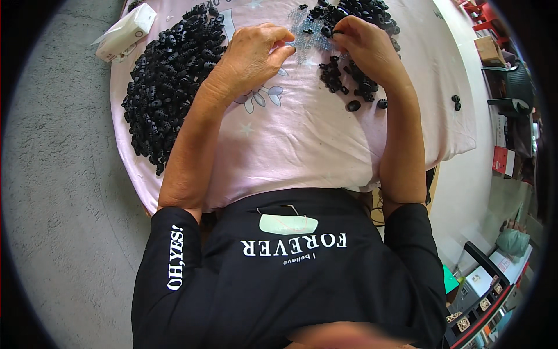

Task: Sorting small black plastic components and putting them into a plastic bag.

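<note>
My left hand (251, 55) is over the pink cloth, thumb and forefinger curled toward each other with a gap between the tips. Nothing shows clearly in them. Just beyond those fingertips lies a loose heap of small clear or silvery pieces (311, 38), perhaps springs. On its other side my right hand (369, 49) pinches a small black plastic piece (337, 34), partly hidden by the fingers. Beneath and beside the right hand are small black plastic parts (331, 75), with a rounder heap of black parts (369, 10) behind it.
A large pile of black plastic pieces (174, 81), resembling cord locks, covers the table's left side. A white tissue pack (125, 34) sits at the far left edge. Two black pieces (456, 103) lie apart on the right. Shelving and boxes (505, 160) stand beyond the table.
</note>
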Available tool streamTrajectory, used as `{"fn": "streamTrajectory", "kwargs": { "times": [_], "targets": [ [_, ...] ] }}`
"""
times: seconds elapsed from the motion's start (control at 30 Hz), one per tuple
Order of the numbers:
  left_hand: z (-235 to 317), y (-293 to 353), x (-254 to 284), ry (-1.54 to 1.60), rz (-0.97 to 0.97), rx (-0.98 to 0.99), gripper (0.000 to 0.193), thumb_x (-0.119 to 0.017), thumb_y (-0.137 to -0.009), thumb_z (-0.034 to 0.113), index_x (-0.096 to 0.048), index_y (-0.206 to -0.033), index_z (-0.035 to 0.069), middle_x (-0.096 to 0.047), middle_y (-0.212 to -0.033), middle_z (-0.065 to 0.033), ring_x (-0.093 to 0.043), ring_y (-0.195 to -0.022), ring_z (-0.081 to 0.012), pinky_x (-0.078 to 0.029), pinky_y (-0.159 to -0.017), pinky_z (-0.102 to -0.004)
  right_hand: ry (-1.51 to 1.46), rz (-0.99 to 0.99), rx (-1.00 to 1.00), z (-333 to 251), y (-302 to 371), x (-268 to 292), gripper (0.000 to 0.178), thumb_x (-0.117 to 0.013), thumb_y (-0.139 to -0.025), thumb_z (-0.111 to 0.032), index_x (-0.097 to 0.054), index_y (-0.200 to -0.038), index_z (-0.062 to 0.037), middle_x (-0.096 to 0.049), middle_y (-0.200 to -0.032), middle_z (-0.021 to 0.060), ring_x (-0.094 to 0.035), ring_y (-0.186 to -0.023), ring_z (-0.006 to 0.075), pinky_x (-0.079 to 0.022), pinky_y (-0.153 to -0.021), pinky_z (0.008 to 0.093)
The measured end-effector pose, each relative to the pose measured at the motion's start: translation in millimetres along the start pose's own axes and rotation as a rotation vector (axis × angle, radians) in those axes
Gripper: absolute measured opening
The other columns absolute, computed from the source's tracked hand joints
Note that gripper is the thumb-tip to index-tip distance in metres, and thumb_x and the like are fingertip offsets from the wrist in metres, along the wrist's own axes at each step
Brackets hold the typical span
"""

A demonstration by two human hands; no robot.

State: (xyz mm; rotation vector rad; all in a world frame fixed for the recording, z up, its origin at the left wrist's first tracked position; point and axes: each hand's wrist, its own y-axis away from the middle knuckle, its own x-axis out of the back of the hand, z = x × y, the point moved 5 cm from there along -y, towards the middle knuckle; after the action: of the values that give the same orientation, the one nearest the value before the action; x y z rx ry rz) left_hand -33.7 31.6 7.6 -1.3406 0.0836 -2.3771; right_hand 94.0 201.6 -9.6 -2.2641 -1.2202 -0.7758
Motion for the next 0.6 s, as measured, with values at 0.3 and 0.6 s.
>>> {"fn": "streamTrajectory", "kwargs": {
  "times": [0.3, 0.6],
  "targets": [
    [-3.1, -0.5, -8.1, 0.011, 0.048, -0.024, 0.023, -0.065, -0.092, 0.011, -0.069, -0.113, 0.001, -0.069, -0.101, -0.0141, -0.069, -0.089, -0.0261, -0.054, -0.08, -0.0344, -0.174, -0.058, 0.032, -9.2, 0.2, -12.0, 0.015, -0.063, -0.094, -0.006, -0.064, -0.108, -0.0004, -0.069, -0.09, 0.0052, -0.063, -0.077, 0.0117, -0.051, -0.073, 0.0267],
    [-9.6, -1.7, -17.4, -0.067, 0.137, -0.086, 0.026, -0.058, -0.093, 0.006, -0.067, -0.117, 0.003, -0.065, -0.101, -0.0163, -0.065, -0.092, -0.0339, -0.052, -0.083, -0.0399, 0.174, 0.058, 0.463, -18.5, 1.8, -29.6, 0.024, -0.066, -0.088, -0.004, -0.064, -0.112, -0.0045, -0.07, -0.102, 0.0084, -0.062, -0.1, 0.0292, -0.052, -0.086, 0.038]
  ]
}}
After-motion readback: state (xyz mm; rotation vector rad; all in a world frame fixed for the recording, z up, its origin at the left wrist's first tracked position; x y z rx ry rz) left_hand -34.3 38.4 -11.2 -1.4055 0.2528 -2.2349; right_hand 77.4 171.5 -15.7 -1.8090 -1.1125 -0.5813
